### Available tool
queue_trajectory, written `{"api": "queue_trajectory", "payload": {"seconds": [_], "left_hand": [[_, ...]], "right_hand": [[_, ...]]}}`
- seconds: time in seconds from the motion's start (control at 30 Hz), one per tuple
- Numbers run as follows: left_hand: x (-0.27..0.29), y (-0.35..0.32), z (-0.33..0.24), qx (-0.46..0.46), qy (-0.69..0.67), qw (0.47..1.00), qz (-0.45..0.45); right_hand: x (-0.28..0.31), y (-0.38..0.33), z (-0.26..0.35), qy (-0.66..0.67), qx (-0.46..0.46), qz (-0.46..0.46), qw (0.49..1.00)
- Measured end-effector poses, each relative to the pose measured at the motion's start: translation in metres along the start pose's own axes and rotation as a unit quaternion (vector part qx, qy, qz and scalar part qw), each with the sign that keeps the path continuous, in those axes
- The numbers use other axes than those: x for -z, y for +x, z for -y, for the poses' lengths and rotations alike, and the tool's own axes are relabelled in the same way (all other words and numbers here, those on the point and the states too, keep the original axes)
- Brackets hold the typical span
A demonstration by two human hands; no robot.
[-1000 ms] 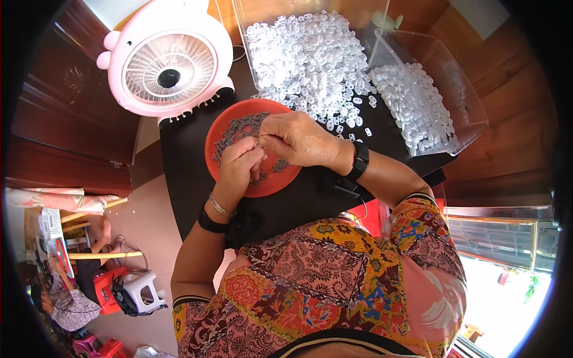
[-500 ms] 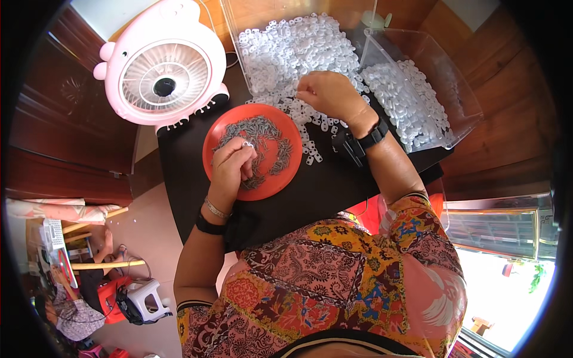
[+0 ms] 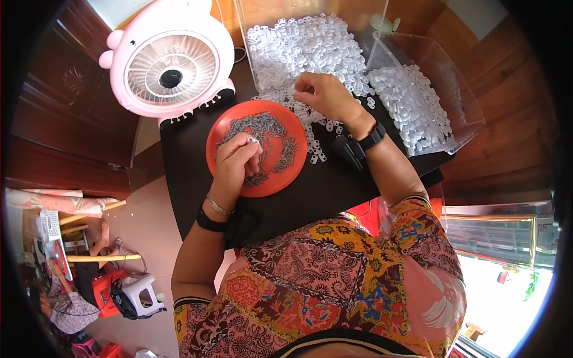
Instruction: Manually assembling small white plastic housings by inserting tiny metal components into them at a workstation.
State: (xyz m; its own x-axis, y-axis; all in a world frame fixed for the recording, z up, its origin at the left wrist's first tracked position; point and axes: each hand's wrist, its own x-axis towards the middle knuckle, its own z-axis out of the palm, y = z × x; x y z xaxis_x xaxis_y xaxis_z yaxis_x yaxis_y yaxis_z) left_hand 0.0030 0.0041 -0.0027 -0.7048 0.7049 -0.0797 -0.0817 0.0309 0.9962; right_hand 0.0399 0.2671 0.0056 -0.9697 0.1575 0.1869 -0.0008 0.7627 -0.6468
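My left hand (image 3: 236, 160) is closed in a pinch over the red plate (image 3: 261, 190). Between its thumb and forefinger shows a small white plastic piece with holes (image 3: 253, 140). Small grey screw-like pieces (image 3: 256, 124) lie scattered in the plate, some of them hidden under that hand. My right hand (image 3: 325, 98) hovers beyond the plate, above loose white plastic pieces (image 3: 316, 134) spread on the dark table. Its thumb and forefinger are pressed together; what sits at their tips is too small to make out.
Two clear bins stand at the back: a larger one heaped with white pieces (image 3: 310, 51) and a tilted bin (image 3: 459, 89) holding more. A pink animal-shaped fan (image 3: 170, 59) stands back left. The table (image 3: 286, 215) is black. At far left a person sits near stools (image 3: 140, 295).
The whole view has shifted slightly. My right hand has moved a little, its fingertips bent closer together over the white pieces. The left hand keeps its pinch over the plate.
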Motion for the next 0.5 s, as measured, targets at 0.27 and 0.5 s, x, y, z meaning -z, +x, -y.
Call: {"api": "queue_trajectory", "payload": {"seconds": [0.27,0.5], "left_hand": [[0.001,-0.001,0.002,-0.020,-0.018,1.000,-0.003],[-0.004,0.001,0.003,-0.036,-0.080,0.996,0.024]], "right_hand": [[-0.022,-0.012,0.037,0.456,-0.053,0.184,0.869],[-0.040,-0.018,0.041,0.434,-0.038,0.204,0.876]]}}
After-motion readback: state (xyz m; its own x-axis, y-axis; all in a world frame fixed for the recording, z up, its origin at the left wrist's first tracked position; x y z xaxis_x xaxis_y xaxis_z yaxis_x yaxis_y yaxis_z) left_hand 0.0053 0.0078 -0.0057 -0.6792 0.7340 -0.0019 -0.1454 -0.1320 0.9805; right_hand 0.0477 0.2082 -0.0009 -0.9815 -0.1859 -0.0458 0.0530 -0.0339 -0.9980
